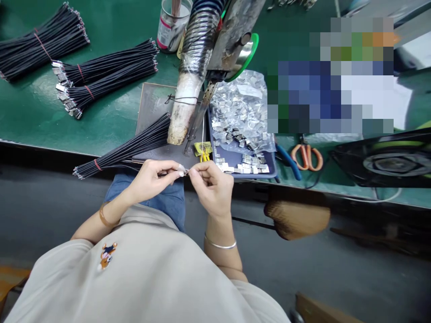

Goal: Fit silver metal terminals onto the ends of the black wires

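Note:
My left hand is closed in a pinch at the table's front edge, with a black cable running out from it to the left. Fingertip to fingertip with it, my right hand is pinched too. A tiny greyish piece shows between them, too small to name. Behind my left hand lies a bundle of black cables tied with a red band. Just beyond my right hand sits a dark blue tray with small metal connectors and a plastic bag of more.
A wrapped hose and a metal soldering fixture hang low over a grey board. More tied cable bundles lie at left. Blue-handled pliers, orange-handled scissors and a black fan are at right. A jar stands behind.

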### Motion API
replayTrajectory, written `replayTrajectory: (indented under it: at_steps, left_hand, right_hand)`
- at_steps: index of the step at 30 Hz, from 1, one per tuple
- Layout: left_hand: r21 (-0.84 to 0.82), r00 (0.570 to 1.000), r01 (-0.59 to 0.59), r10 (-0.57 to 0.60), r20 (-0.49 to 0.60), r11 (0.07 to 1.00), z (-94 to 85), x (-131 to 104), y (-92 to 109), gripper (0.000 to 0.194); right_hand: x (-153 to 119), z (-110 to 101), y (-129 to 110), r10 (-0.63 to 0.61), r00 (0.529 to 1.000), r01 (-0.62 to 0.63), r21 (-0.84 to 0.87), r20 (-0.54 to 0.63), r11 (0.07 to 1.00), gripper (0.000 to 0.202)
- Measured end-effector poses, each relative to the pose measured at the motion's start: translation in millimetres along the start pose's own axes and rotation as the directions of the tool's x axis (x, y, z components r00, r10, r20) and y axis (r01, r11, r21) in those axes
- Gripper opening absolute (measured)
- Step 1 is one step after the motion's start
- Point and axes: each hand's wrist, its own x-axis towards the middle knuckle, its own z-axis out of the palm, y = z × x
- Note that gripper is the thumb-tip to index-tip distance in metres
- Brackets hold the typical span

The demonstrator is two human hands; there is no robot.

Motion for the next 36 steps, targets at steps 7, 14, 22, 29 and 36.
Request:
replayTrajectory:
  at_steps: [7,14,22,29,36]
  left_hand:
    - [-0.19,0.993,0.119,-0.122,-0.002,0.974,-3.6,4,-3,0.037]
    - [-0.213,0.993,0.098,-0.11,-0.044,0.972,-2.2,10,-1,0.04]
    - [-0.172,0.983,0.077,-0.104,-0.153,0.982,4.5,18,-7,0.033]
    - [-0.15,0.976,0.078,-0.106,-0.191,0.986,5.8,21,-1,0.032]
    - [-0.162,0.976,0.088,-0.117,-0.183,0.983,5.7,20,5,0.032]
  right_hand:
    - [-1,-4,9,-0.116,0.866,0.186,0.099,-0.486,0.978,0.009]
    - [-4,7,17,-0.241,0.93,0.225,-0.089,-0.277,0.97,0.006]
    - [3,19,18,-0.292,0.926,0.256,-0.17,-0.239,0.952,0.01]
    - [9,22,17,-0.221,0.938,0.205,-0.088,-0.265,0.975,0.006]
    - [11,18,7,-0.267,0.934,0.24,-0.14,-0.236,0.961,0.01]
